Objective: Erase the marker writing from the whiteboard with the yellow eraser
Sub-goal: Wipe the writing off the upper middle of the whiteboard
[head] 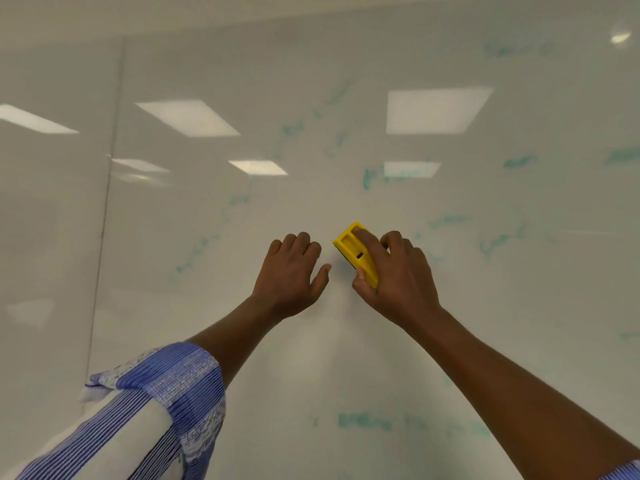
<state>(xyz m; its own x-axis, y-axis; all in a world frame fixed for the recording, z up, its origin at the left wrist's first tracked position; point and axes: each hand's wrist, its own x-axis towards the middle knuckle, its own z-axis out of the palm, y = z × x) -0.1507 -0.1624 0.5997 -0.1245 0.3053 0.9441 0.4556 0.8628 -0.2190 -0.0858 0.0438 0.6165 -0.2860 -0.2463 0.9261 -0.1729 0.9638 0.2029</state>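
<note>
The person's right hand (398, 275) is gripping the yellow eraser (356, 252), fingers closed over its back and thumb clamped along its lower side, pressing it against the whiteboard (207, 81) near the board's middle. The left hand (291, 271) is lying against the board just beside the eraser, fingers loosely curled, holding nothing.

Green marker writing (519, 161) is showing as smeared, faint patches toward the right edge, above the eraser, and in a row (367, 421) toward the bottom edge. The zone immediately around both hands is looking mostly clean. A panel seam (107, 188) is running vertically near the left edge.

Judgement: the task is partly complete. Risks from here:
- Residue is ghosting instead of lifting; a loaded pad would be spreading pigment further.
- The bracing left palm could be smudging ink or picking it up.
- The striped sleeve (166, 393) could be brushing the lower writing.
- Ceiling-light reflections (434, 110) are masking faint marks, so patches may be missed.
</note>
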